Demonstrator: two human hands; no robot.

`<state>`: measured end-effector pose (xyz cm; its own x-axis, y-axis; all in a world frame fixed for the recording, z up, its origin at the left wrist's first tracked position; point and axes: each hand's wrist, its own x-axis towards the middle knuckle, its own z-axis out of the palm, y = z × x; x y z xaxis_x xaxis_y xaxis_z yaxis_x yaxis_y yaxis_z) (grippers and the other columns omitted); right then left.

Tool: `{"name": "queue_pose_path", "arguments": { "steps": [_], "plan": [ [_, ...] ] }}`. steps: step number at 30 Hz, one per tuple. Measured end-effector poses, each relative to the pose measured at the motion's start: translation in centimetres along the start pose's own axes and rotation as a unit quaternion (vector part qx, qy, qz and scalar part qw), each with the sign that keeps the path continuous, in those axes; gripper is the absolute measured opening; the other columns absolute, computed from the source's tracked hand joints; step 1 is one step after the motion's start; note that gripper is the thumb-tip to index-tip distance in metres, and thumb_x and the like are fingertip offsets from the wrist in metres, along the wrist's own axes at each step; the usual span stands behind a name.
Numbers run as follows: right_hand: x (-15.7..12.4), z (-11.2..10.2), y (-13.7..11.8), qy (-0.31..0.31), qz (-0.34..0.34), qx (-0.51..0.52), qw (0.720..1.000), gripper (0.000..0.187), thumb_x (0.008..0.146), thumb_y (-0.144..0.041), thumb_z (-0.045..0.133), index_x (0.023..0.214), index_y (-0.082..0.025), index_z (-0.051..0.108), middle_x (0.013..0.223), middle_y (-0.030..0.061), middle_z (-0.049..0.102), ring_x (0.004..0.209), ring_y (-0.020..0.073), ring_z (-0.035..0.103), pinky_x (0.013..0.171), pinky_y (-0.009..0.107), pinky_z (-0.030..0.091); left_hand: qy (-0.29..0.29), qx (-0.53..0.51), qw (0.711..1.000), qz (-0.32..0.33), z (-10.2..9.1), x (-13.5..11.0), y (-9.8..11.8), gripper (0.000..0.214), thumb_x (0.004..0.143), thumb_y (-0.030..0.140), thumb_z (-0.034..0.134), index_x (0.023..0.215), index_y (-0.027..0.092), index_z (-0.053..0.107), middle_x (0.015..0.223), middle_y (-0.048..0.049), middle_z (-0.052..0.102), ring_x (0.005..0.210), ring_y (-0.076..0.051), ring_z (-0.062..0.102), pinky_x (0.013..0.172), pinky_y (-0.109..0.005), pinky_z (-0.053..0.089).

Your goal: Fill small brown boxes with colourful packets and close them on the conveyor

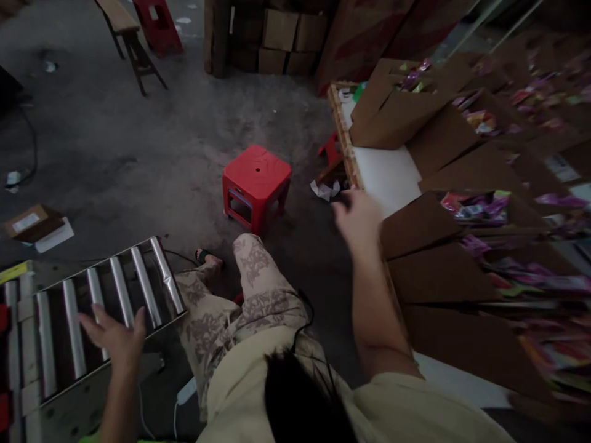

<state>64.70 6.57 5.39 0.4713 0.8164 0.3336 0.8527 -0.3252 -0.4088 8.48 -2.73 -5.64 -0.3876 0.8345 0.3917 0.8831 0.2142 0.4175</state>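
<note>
My left hand point(115, 341) hovers over a metal roller conveyor point(124, 289) at the lower left. Its fingers are spread, and nothing is in them. To the right, my right hand point(362, 223) is beside the edge of a white-topped table point(385, 172), blurred by motion. The thumb stands apart from loosely bent fingers, and I see nothing held; whether the hand touches the table edge I cannot tell. Close to its wrist stands an open cardboard box point(418, 224) holding colourful packets point(480, 206).
Several more open boxes point(446, 274) of packets crowd the table. A red plastic stool point(258, 175) stands on the floor ahead. Farther off are a wooden bench point(120, 15), another red stool point(158, 24) and stacked cartons point(281, 31). A small carton point(34, 224) lies on the left.
</note>
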Motion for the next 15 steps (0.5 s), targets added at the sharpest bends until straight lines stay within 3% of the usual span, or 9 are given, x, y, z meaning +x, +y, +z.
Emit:
{"name": "queue_pose_path", "arguments": {
  "steps": [2,3,6,8,10,13,15],
  "plan": [
    [2.5,-3.8,4.0,0.119,0.153,-0.138,0.971,0.053,0.079,-0.032,0.073,0.126,-0.01,0.059,0.123,0.0292,0.059,0.119,0.0382,0.05,0.095,0.055,0.03,-0.002,-0.035,0.999,0.015,2.1,-1.0,1.8,0.101,0.077,0.06,0.061,0.157,0.016,0.016,0.165,-0.0179,0.007,0.15,-0.042,0.011,0.121,-0.061,0.018],
    [3.4,-5.1,5.7,0.124,0.226,-0.175,0.95,0.062,0.074,-0.029,0.078,0.129,-0.01,0.057,0.125,0.032,0.058,0.122,0.0406,0.049,0.094,0.058,0.027,0.002,-0.053,0.998,0.023,2.9,-1.2,2.9,0.096,0.079,0.057,0.061,0.155,0.013,0.023,0.162,-0.0217,0.016,0.15,-0.042,0.015,0.12,-0.061,0.02],
    [5.8,-6.4,8.8,0.032,0.369,-0.231,0.9,0.063,0.068,-0.009,0.077,0.129,-0.012,0.062,0.123,0.0343,0.059,0.122,0.0423,0.051,0.094,0.062,0.019,-0.02,-0.125,0.99,0.061,5.0,-1.0,7.1,0.074,0.084,0.048,0.06,0.147,0.014,0.04,0.149,-0.021,0.042,0.142,-0.036,0.036,0.117,-0.057,0.032],
    [7.8,-6.1,9.3,-0.014,0.399,-0.243,0.884,0.062,0.064,0.003,0.073,0.123,-0.014,0.068,0.12,0.032,0.062,0.12,0.0409,0.054,0.094,0.061,0.017,-0.092,-0.197,0.972,0.088,6.8,-0.7,11.0,0.055,0.088,0.044,0.057,0.135,0.017,0.052,0.138,-0.0175,0.053,0.132,-0.032,0.048,0.109,-0.052,0.043],
    [10.2,-6.2,9.1,0.008,0.413,-0.238,0.879,0.07,0.059,0.01,0.072,0.123,-0.018,0.069,0.122,0.0281,0.063,0.121,0.039,0.054,0.092,0.058,0.022,-0.2,-0.272,0.934,0.112,9.3,-0.7,15.4,0.042,0.089,0.043,0.054,0.123,0.018,0.061,0.129,-0.0149,0.06,0.124,-0.028,0.055,0.102,-0.047,0.049],
    [12.8,-7.6,8.3,0.055,0.411,-0.207,0.886,0.073,0.061,0.007,0.076,0.127,-0.024,0.067,0.123,0.0232,0.065,0.117,0.0363,0.057,0.078,0.048,0.03,-0.366,-0.365,0.848,0.117,13.2,-1.4,22.5,0.045,0.085,0.049,0.057,0.116,0.017,0.065,0.122,-0.0148,0.064,0.117,-0.029,0.059,0.098,-0.046,0.051],
    [13.1,-9.1,7.2,0.068,0.361,-0.199,0.909,0.064,0.066,-0.007,0.081,0.127,-0.021,0.066,0.119,0.0234,0.066,0.109,0.0352,0.06,0.07,0.042,0.027,-0.454,-0.404,0.791,0.069,15.1,-2.0,27.3,0.055,0.08,0.056,0.063,0.118,0.016,0.064,0.124,-0.0166,0.063,0.118,-0.031,0.059,0.098,-0.048,0.051]
  ]
}}
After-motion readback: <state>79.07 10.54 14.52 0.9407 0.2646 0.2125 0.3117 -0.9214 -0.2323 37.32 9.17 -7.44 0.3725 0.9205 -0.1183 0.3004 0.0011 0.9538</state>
